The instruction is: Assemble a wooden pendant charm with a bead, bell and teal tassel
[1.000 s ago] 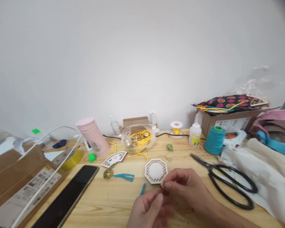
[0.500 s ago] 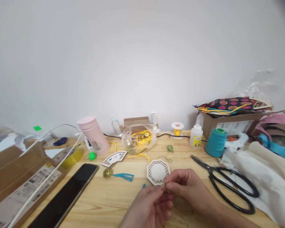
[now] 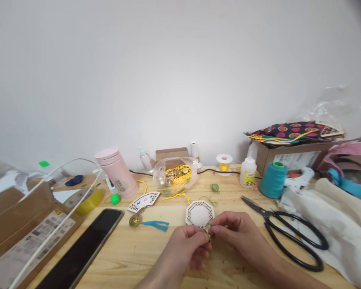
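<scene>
Right hand (image 3: 237,233): thumb and forefinger pinched together on a small gold-coloured piece (image 3: 209,235), too small to identify, at the lower edge of an octagonal wooden lattice plaque (image 3: 199,214). Left hand (image 3: 186,247): fingers curled, tips touching the plaque's lower edge beside the pinch; cannot tell whether they grip it. Plaque sits directly above and between the hands, over a pine workbench (image 3: 123,257).

Just left of the left hand: a teal tassel (image 3: 155,226) attached to a gold bell (image 3: 135,220), lying beside a fan-shaped wooden plaque (image 3: 143,202). Farther left of it, a black smartphone (image 3: 84,249).

Ahead of the hands: a clear plastic bag (image 3: 174,176) holding gold bells and yellow cord, with a loose yellow cord (image 3: 176,196) in front of it. A small green knot (image 3: 215,188) lies ahead of the right hand.

Right of the right hand: black-handled scissors (image 3: 269,218), blades pointing away from the fabric, beside white cloth (image 3: 327,224). Beyond them, a teal thread cone (image 3: 273,180) and a white glue bottle (image 3: 248,171).
</scene>
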A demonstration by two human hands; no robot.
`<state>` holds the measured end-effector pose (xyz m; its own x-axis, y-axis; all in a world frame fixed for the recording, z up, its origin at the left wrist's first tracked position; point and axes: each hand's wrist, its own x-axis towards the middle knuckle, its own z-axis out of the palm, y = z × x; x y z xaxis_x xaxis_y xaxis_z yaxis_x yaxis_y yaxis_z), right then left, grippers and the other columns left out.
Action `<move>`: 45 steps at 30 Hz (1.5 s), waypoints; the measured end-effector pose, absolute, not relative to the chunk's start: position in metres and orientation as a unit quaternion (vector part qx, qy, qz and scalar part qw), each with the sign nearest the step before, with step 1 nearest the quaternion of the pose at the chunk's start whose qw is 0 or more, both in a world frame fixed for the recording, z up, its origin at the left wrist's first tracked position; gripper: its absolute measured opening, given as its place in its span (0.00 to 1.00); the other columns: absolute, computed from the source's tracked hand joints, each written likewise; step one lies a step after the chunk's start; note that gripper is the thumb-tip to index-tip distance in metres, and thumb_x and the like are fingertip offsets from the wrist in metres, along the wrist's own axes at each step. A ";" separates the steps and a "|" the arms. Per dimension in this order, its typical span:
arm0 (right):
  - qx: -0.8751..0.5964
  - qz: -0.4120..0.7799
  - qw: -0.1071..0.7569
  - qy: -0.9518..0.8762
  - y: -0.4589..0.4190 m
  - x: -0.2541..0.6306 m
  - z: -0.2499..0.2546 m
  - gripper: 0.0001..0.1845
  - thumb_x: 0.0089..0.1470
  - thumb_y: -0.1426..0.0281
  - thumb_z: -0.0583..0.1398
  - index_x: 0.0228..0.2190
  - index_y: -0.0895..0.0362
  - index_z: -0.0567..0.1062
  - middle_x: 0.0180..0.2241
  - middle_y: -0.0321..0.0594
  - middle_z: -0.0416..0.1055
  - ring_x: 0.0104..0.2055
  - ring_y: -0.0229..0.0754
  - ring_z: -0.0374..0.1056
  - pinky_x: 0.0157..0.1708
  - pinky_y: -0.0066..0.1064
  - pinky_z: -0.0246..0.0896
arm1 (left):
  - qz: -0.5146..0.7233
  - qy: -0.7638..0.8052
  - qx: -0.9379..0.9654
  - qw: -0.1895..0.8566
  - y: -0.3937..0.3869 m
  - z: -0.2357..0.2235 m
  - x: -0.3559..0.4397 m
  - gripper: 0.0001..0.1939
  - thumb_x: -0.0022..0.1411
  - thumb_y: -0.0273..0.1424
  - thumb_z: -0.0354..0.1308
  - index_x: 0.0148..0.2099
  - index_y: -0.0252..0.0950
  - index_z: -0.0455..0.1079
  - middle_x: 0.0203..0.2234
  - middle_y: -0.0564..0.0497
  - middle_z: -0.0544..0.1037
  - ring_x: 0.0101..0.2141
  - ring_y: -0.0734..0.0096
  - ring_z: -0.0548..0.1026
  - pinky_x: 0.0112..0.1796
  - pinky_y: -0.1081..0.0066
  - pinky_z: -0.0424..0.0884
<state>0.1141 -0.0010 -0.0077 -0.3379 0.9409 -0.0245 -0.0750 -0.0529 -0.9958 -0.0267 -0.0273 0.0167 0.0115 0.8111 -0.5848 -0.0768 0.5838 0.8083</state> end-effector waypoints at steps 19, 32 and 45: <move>-0.405 0.591 0.418 -0.559 0.000 0.114 -0.012 0.08 0.39 0.67 0.62 0.23 0.59 0.75 0.22 0.37 0.73 0.24 0.37 0.65 0.26 0.27 0.58 | 0.384 0.541 0.361 0.655 -0.023 0.007 -0.041 0.09 0.42 0.31 0.62 0.24 0.30 0.69 0.16 0.54 0.72 0.17 0.81 0.67 0.20 0.79 0.62; -0.389 0.606 0.439 -0.538 0.001 0.113 -0.011 0.06 0.37 0.69 0.63 0.21 0.59 0.75 0.21 0.35 0.72 0.24 0.35 0.64 0.25 0.25 0.57 | 0.324 0.588 0.536 0.512 -0.011 0.012 -0.037 0.03 0.44 0.26 0.54 0.23 0.31 0.68 0.13 0.57 0.66 0.17 0.79 0.62 0.20 0.78 0.56; -0.412 0.636 0.453 -0.470 0.009 0.117 -0.013 0.08 0.33 0.69 0.66 0.20 0.59 0.74 0.18 0.33 0.71 0.21 0.32 0.62 0.24 0.24 0.56 | 0.266 0.576 0.568 0.524 -0.002 0.015 -0.036 0.07 0.46 0.29 0.52 0.21 0.32 0.66 0.14 0.57 0.66 0.15 0.80 0.60 0.19 0.78 0.56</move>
<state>0.1173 0.0088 -0.0126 -0.2499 0.9633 -0.0977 -0.1884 -0.1473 -0.9710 -0.0363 -0.0021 0.0150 0.1954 0.9331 -0.3020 0.3763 0.2130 0.9017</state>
